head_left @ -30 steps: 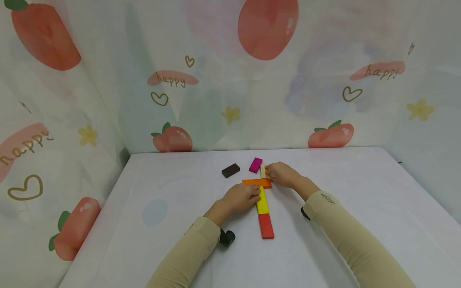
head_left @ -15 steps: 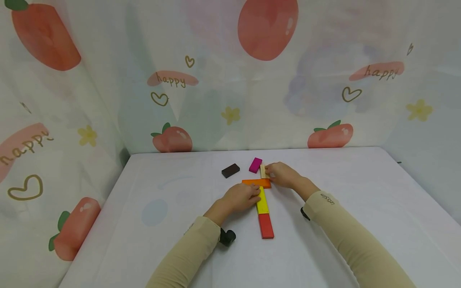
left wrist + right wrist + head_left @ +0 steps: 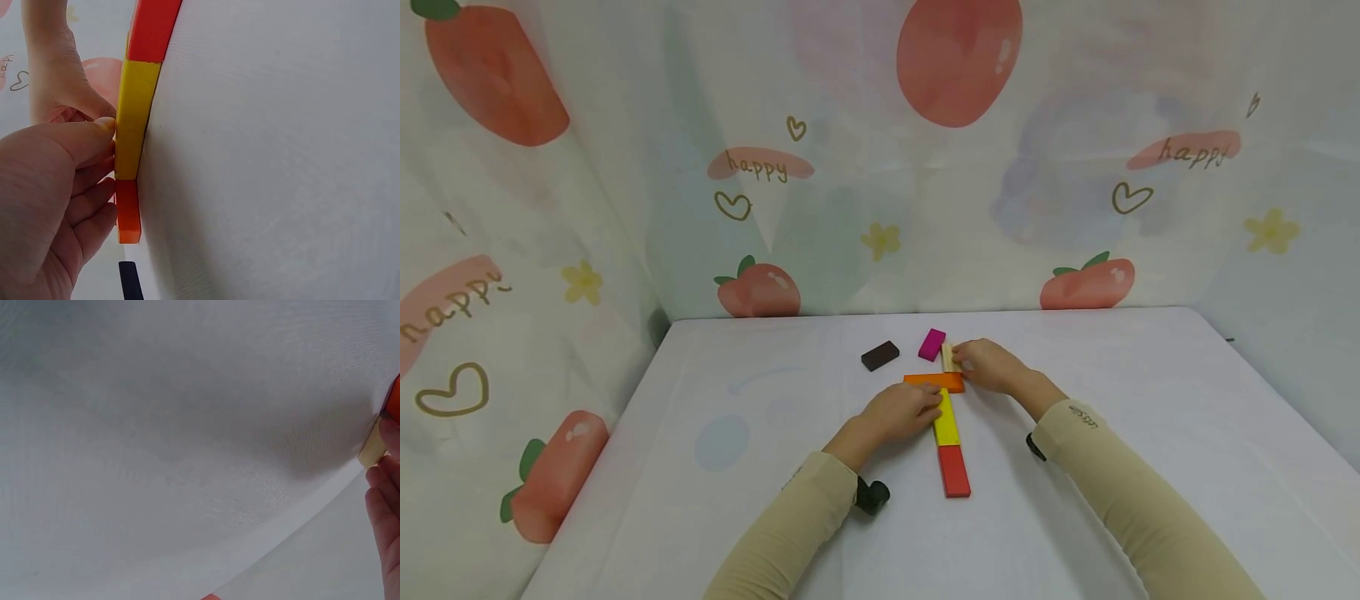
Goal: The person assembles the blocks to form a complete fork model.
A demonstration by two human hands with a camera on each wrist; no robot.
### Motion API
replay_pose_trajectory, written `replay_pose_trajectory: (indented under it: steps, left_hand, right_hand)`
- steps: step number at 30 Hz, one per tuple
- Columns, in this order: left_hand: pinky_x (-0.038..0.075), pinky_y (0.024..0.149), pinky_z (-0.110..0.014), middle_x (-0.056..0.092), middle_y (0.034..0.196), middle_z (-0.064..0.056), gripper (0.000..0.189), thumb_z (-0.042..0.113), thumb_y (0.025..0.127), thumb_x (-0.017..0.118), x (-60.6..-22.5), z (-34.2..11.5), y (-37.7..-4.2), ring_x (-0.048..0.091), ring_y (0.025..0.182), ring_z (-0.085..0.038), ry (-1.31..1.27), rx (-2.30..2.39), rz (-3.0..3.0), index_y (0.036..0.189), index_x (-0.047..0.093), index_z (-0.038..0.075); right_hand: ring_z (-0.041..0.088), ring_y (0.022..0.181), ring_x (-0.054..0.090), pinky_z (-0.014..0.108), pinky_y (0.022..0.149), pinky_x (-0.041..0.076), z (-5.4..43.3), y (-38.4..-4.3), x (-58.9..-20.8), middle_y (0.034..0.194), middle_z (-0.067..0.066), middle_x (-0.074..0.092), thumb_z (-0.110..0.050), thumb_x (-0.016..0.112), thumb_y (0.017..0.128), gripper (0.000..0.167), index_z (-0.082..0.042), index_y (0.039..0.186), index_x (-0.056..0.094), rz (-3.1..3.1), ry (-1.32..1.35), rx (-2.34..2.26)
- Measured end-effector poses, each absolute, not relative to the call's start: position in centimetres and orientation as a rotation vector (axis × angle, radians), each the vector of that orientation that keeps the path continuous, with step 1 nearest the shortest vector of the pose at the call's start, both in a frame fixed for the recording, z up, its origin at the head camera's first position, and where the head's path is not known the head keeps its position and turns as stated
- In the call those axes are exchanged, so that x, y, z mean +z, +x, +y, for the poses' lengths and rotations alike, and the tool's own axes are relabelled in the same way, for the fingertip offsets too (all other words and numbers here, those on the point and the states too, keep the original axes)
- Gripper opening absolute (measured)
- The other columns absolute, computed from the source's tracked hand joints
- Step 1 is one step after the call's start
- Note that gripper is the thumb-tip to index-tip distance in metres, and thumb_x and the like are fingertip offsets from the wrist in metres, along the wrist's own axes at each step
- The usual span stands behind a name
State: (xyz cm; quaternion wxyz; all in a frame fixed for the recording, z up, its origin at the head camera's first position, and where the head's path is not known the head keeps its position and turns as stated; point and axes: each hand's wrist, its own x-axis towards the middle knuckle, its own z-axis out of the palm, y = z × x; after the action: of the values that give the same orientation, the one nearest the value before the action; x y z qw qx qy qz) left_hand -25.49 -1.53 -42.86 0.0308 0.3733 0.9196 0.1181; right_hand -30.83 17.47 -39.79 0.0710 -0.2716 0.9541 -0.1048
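On the white table an orange block (image 3: 934,382) lies crosswise at the end of a yellow block (image 3: 947,421), with a red block (image 3: 954,471) lined up nearer. My left hand (image 3: 904,410) rests its fingertips on the yellow and orange blocks; the left wrist view has the thumb (image 3: 103,128) against the yellow one. Beyond the orange block, my right hand (image 3: 992,365) pinches a small pale wooden block (image 3: 948,358). In the right wrist view that pale block (image 3: 373,447) sits between thumb and fingers, close to the orange block (image 3: 394,406).
A magenta block (image 3: 932,344) lies just left of the pale one, and a dark brown block (image 3: 880,356) farther left. Behind the table's far edge hangs a printed cloth (image 3: 850,200). A black device (image 3: 872,497) is worn at the left wrist.
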Motion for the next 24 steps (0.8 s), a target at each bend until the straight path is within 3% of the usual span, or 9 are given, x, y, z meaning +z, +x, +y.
replay_pose_trajectory:
  steps: [24]
  left_hand:
    - [0.038, 0.098, -0.029, 0.053, 0.130, -0.003, 0.042, 0.027, 0.090, 0.060, -41.7, -3.5, -26.3, 0.048, 0.119, -0.015, 0.904, 0.518, 2.901, 0.127, 0.056, 0.009]
  right_hand:
    - [0.035, 0.114, 0.049, 0.046, 0.093, 0.042, 17.8, -29.5, -39.6, 0.120, 0.018, 0.058, -0.004, 0.067, 0.083, 0.033, 0.003, 0.115, 0.062, 2.893, -0.797, -0.460]
